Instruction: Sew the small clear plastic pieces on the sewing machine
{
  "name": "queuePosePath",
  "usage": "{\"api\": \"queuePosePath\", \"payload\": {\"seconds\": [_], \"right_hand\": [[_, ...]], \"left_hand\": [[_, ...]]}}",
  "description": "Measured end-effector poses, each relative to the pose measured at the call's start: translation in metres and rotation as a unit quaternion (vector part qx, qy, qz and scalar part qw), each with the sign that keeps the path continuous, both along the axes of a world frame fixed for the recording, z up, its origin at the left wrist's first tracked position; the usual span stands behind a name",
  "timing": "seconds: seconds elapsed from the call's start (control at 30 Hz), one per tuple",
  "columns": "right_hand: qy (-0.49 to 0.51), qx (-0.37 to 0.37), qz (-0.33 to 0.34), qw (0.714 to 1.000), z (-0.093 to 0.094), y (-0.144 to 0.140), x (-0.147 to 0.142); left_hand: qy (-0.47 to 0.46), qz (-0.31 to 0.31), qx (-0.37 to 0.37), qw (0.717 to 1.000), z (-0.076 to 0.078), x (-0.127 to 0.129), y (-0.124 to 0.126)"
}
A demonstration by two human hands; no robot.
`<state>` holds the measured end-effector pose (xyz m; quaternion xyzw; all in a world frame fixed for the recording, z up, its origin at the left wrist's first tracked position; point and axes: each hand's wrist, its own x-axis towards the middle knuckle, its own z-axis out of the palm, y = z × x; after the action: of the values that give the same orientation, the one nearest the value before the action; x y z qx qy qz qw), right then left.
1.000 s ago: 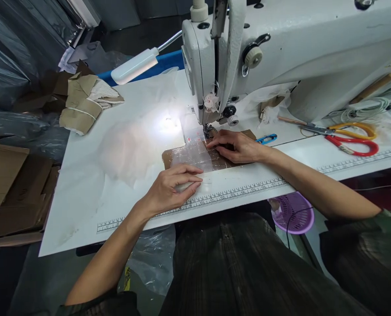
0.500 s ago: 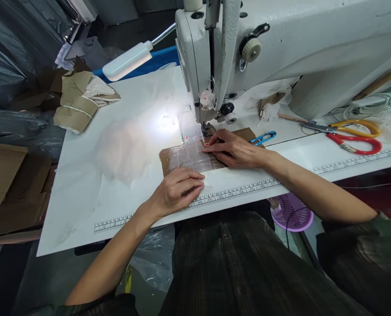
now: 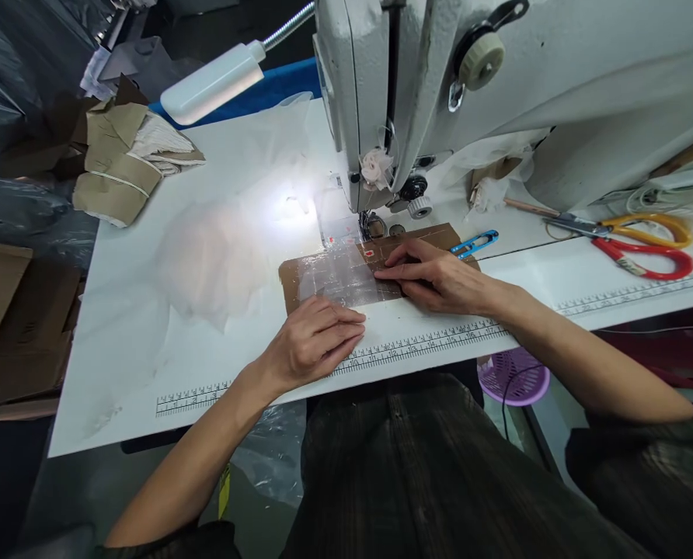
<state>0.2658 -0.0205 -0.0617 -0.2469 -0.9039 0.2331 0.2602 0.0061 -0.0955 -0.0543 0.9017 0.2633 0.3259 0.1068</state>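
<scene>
Both flat, holding nothing: left hand (image 3: 315, 341) pressing clear plastic (image 3: 340, 279) near bench front edge, right hand (image 3: 433, 276) pinning brown card (image 3: 422, 237).

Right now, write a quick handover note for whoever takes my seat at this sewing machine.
Left hand: flat on the near edge of the clear plastic sheet, pinning it to the white table.
Right hand: fingertips pressing the sheet onto the brown cardboard piece, just in front of the presser foot.
Done: the pieces are layered and lined up.
Left: no stitching is visible; the work is not yet under the foot.
Blue thread snips lie beside the right hand.
</scene>
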Motion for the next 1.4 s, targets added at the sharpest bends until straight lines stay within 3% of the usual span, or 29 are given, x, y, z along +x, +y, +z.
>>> {"api": "queuePosePath", "payload": {"seconds": [0.5,0.87,1.03,1.23,1.33,1.4], "right_hand": [[0.012,0.013,0.002,1.0,-0.006,0.0,-0.002],[-0.033,0.078,0.03,0.996,-0.009,-0.003,-0.002],[-0.036,0.079,0.022,0.996,-0.007,-0.005,-0.003],[-0.038,0.081,0.015,0.996,-0.005,-0.008,-0.005],[-0.038,0.083,0.008,0.996,-0.005,-0.009,-0.006],[-0.034,0.086,0.007,0.996,-0.006,-0.009,-0.006]], "left_hand": [[0.007,-0.005,-0.01,1.0,-0.001,0.0,0.001],[-0.004,-0.003,-0.018,1.0,-0.002,0.001,0.0],[-0.032,-0.004,-0.03,0.999,0.008,-0.001,0.0],[0.031,0.094,0.037,0.994,0.022,0.0,0.032],[0.108,0.09,0.087,0.986,0.018,0.002,0.057],[0.127,0.062,0.084,0.986,0.016,0.001,0.068]]}}
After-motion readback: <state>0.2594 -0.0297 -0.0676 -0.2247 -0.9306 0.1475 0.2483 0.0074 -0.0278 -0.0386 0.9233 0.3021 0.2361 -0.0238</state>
